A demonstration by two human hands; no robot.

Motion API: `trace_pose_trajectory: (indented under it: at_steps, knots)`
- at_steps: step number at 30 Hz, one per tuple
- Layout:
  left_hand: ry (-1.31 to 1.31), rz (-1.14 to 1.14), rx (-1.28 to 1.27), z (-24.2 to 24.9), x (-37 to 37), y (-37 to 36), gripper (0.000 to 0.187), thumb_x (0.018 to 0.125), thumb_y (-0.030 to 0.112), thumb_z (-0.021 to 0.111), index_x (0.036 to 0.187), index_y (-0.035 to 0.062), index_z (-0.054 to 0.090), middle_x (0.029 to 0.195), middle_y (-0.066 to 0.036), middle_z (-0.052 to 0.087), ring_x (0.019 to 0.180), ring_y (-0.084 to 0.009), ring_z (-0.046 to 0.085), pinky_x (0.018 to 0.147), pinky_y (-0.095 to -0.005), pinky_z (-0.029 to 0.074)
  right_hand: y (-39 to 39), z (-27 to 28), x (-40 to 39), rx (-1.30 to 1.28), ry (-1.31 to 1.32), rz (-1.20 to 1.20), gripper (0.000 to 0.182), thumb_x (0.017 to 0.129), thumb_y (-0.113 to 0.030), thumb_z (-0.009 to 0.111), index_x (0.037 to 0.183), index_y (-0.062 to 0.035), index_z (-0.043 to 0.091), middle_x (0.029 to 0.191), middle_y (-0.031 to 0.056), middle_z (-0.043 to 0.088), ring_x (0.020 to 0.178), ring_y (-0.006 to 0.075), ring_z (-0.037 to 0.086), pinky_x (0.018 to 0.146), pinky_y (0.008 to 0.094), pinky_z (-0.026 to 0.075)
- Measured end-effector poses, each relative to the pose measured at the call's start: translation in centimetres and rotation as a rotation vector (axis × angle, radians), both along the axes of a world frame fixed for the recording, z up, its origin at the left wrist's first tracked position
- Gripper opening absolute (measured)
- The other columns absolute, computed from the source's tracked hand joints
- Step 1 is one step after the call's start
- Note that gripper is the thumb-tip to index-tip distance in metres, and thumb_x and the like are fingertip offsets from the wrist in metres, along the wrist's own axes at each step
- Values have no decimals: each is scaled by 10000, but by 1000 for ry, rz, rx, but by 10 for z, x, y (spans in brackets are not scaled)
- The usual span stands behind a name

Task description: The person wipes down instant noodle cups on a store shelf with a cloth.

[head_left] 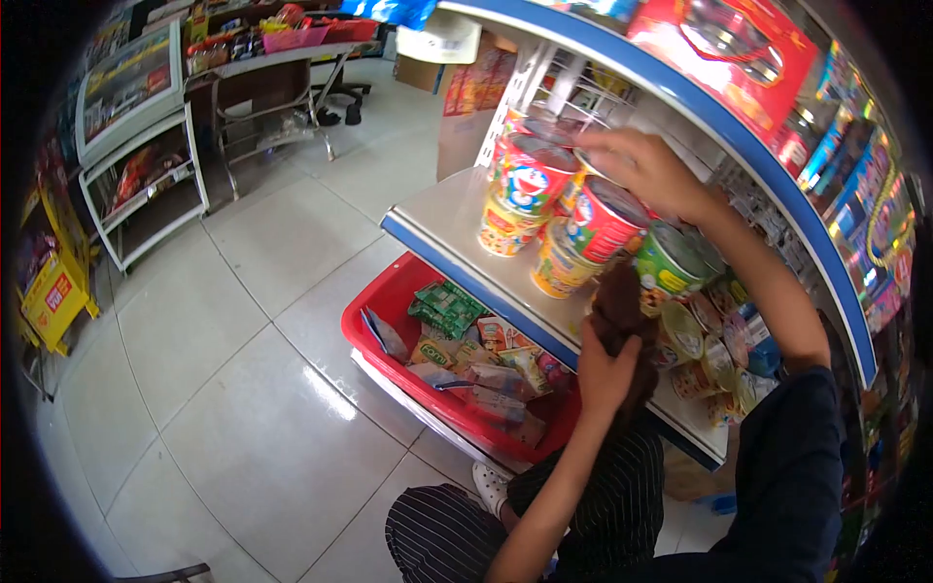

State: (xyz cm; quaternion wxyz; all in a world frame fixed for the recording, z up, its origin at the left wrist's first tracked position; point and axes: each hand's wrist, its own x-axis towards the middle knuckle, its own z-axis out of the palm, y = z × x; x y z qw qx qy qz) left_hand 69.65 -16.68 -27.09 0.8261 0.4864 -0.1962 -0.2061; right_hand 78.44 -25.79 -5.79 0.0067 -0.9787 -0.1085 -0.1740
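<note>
My left hand (609,377) is closed around a bunched dark brown cloth (618,303) in front of the shelf edge. My right hand (646,167) reaches over the front cups, its fingers bent down at the rim of a snack cup (580,181) in the row behind; part of that cup is hidden. Red cartoon-printed cups (530,181) (604,220) stand stacked on yellow cups (507,229) (561,267). A green cup (671,257) is to the right, near the cloth.
A red basket (352,316) with packets sits under the metal shelf (439,216). Clear-lidded cups (717,364) fill the shelf's right part. An upper shelf with a blue edge (671,92) overhangs my right arm. Across the tiled floor (233,340) are a glass-topped case (131,92) and a yellow rack (58,282).
</note>
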Motion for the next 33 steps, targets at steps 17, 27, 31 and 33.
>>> trace_pose_trajectory:
  at_steps: [17, 27, 31, 33]
  knots:
    - [56, -44, -233, -21, 4, -11, 584, 753, 121, 621, 1240, -3, 322, 1115, -132, 476, 939, -209, 507, 788, -304, 425, -39, -90, -395, 187, 367, -831, 885, 679, -301, 725, 1376, -165, 196, 1349, 291, 176, 1217, 442, 273, 1002, 434, 273]
    - [-14, 58, -181, -27, -7, -2, 660, 769, 133, 627, 1293, -21, 257, 1256, -145, 371, 1105, -226, 393, 963, -328, 289, -57, -162, -425, 586, -519, -771, 631, 634, -128, 743, 1194, -17, 474, 1113, 140, 548, 1034, 208, 526, 911, 308, 389]
    - [-82, 64, -88, -23, -8, 3, 611, 781, 127, 620, 1275, -8, 288, 1242, -130, 395, 1096, -218, 405, 958, -324, 297, -87, -155, -419, 309, -934, -806, 582, 657, -127, 705, 1132, -5, 391, 1061, 131, 491, 990, 198, 491, 852, 316, 401]
    - [-60, -15, -78, -26, -6, 3, 600, 782, 125, 622, 1270, -8, 300, 1228, -130, 409, 1086, -216, 416, 951, -324, 306, -121, -137, -404, 375, -1023, -755, 622, 668, -190, 726, 1148, -28, 366, 1043, 133, 478, 966, 193, 485, 831, 315, 405]
